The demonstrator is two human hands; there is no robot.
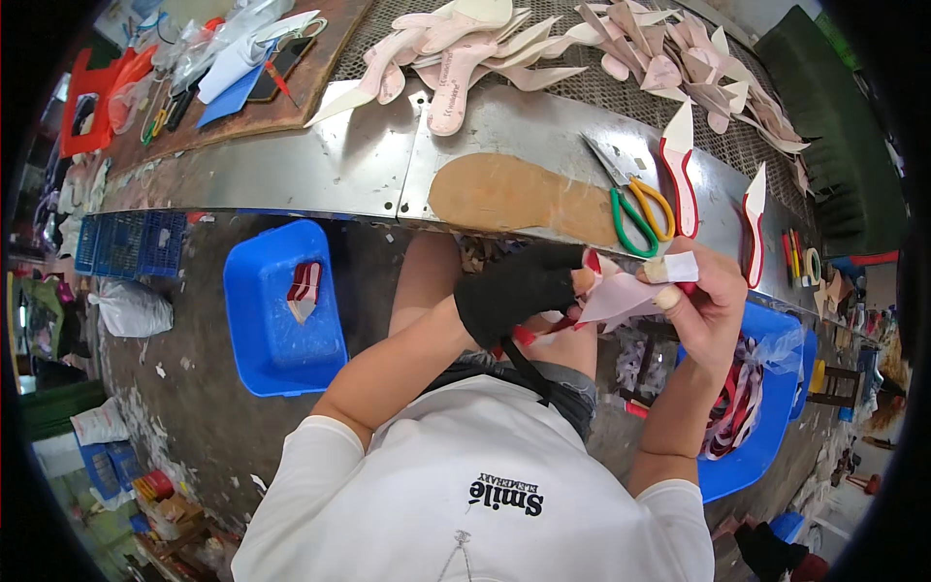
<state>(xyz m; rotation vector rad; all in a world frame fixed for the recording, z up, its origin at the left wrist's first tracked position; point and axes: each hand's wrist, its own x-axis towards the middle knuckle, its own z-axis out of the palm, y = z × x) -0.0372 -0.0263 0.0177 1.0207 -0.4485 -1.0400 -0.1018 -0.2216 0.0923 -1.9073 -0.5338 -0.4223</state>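
Note:
My left hand (522, 293), in a black fingerless glove, grips a pale pink shoe insole (623, 299) with red edging, above my lap. The fingers of my right hand (713, 301) pinch the insole's other side; white tape wraps one fingertip. Parts of the insole are hidden behind my fingers. Just beyond my hands, scissors (640, 209) with one green and one yellow handle lie on the metal-topped bench (364, 160). To their right are a red-edged insole (681, 170) and another red-edged insole (754, 223).
Pale insoles (465, 58) are heaped on mesh at the back. A brown sole-shaped sheet (524, 194) lies along the bench edge. At left, a blue tub (291, 369) contains red-and-white pieces; at right, another blue tub (742, 475) holds red and white strips.

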